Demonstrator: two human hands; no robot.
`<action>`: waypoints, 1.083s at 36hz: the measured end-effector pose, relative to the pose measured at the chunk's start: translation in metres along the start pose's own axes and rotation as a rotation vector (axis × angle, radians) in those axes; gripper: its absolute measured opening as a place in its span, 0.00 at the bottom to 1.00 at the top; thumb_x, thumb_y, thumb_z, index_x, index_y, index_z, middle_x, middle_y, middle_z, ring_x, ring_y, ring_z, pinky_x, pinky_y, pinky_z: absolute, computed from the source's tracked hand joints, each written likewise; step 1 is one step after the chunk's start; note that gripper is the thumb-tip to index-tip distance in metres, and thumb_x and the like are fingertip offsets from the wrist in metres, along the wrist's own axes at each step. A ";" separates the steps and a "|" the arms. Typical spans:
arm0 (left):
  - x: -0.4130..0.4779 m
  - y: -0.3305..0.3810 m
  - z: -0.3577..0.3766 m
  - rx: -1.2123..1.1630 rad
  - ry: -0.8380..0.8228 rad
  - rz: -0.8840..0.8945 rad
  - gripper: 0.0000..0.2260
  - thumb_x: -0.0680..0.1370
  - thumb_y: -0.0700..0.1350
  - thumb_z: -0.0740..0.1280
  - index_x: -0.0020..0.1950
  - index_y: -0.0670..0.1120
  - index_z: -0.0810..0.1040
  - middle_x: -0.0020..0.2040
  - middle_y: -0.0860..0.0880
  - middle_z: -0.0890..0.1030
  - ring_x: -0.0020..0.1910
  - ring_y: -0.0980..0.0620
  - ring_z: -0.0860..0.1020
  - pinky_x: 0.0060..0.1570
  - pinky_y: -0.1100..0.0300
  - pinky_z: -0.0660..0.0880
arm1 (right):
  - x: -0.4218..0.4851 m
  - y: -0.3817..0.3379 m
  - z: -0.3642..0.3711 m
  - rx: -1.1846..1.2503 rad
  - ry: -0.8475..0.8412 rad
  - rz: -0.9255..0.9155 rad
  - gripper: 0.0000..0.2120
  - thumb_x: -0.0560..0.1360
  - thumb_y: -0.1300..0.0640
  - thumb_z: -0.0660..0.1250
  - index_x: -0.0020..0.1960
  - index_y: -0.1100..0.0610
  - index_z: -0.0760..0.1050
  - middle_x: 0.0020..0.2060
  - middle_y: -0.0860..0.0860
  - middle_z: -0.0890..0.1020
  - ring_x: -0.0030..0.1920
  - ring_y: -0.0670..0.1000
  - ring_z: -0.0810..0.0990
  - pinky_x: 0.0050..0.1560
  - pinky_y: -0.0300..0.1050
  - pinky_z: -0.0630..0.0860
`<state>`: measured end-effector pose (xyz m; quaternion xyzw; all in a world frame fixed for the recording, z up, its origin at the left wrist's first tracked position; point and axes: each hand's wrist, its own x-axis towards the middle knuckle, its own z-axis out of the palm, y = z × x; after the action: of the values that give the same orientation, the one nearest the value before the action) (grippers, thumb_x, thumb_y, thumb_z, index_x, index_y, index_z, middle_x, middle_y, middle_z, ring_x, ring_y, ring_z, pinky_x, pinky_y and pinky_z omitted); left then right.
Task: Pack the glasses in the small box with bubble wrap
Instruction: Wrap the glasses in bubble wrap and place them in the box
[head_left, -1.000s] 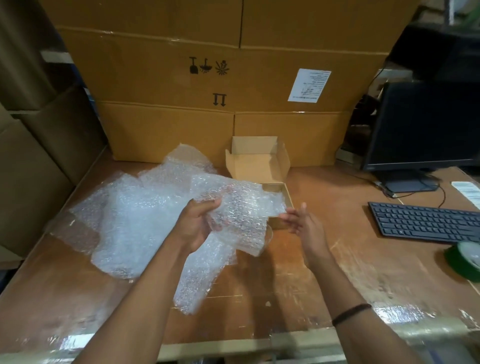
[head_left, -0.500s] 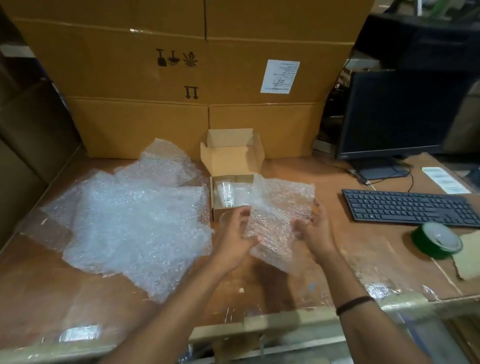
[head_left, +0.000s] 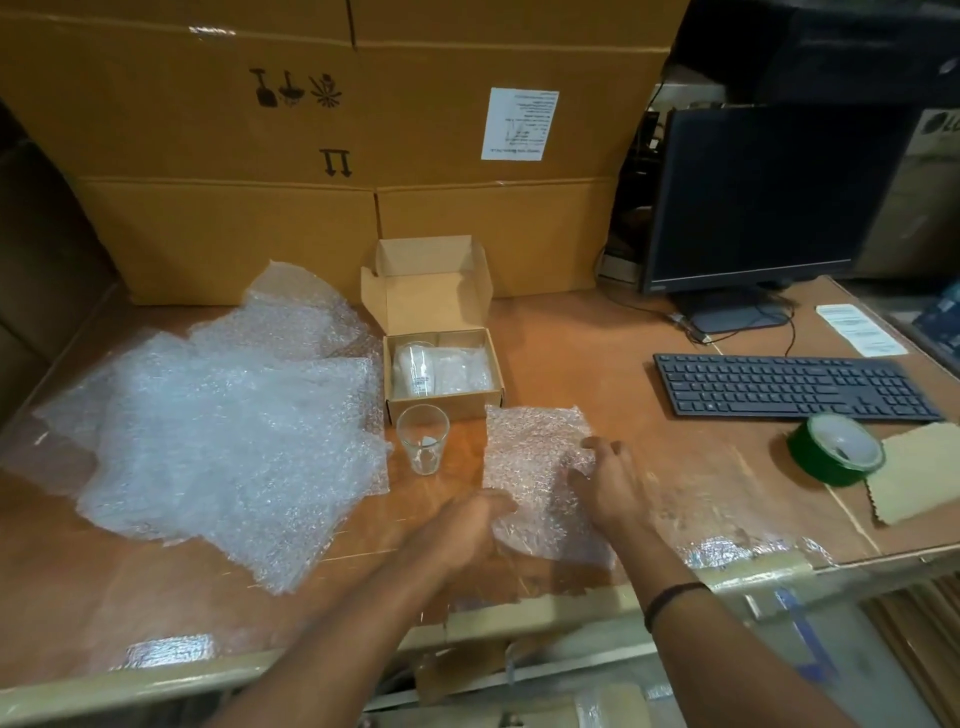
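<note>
The small cardboard box (head_left: 444, 409) stands open at the table's middle, lid flap up. Inside it lie a clear glass (head_left: 415, 364) on its side and a bubble-wrapped bundle (head_left: 464, 371). Another bare glass (head_left: 422, 439) stands upright on the table just in front of the box. To its right a small bubble wrap sheet (head_left: 535, 452) lies nearly flat on the table. My left hand (head_left: 467, 525) grips the sheet's near left edge and my right hand (head_left: 605, 478) pinches its right edge. A pile of larger bubble wrap (head_left: 228, 431) covers the table's left side.
Big cartons (head_left: 311, 130) are stacked along the back. A monitor (head_left: 763, 197) and keyboard (head_left: 789, 387) sit at the right, with a green tape roll (head_left: 834, 449), a cardboard scrap (head_left: 919, 473) and a paper label (head_left: 860, 330). The table's front edge (head_left: 519, 613) is close to me.
The small sheet, held up in front of the box before, has come down onto the table at the right of the standing glass. My view has shifted right.
</note>
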<state>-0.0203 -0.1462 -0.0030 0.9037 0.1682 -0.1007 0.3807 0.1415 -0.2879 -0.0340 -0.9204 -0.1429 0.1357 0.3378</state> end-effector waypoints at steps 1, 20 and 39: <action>0.001 0.002 0.001 0.059 0.043 0.008 0.19 0.79 0.34 0.63 0.67 0.50 0.76 0.71 0.52 0.72 0.66 0.55 0.72 0.66 0.64 0.67 | 0.000 0.003 -0.002 -0.005 -0.010 -0.008 0.17 0.76 0.55 0.70 0.62 0.47 0.72 0.62 0.47 0.69 0.49 0.45 0.72 0.44 0.36 0.70; 0.036 0.012 0.004 -0.461 0.407 -0.271 0.14 0.81 0.54 0.61 0.41 0.47 0.75 0.33 0.49 0.76 0.32 0.51 0.73 0.35 0.57 0.67 | 0.000 0.021 -0.057 0.370 -0.441 -0.053 0.13 0.77 0.43 0.65 0.45 0.52 0.77 0.33 0.50 0.77 0.34 0.48 0.73 0.35 0.42 0.70; 0.007 0.014 0.026 0.521 0.228 0.029 0.34 0.75 0.71 0.56 0.76 0.55 0.59 0.79 0.52 0.55 0.75 0.48 0.58 0.71 0.45 0.59 | 0.008 0.023 -0.025 -0.274 -0.114 -0.100 0.26 0.71 0.53 0.72 0.64 0.45 0.63 0.59 0.49 0.70 0.55 0.54 0.75 0.55 0.56 0.77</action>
<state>-0.0101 -0.1724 -0.0140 0.9789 0.1653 -0.0327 0.1154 0.1616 -0.3162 -0.0318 -0.9403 -0.2246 0.1502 0.2069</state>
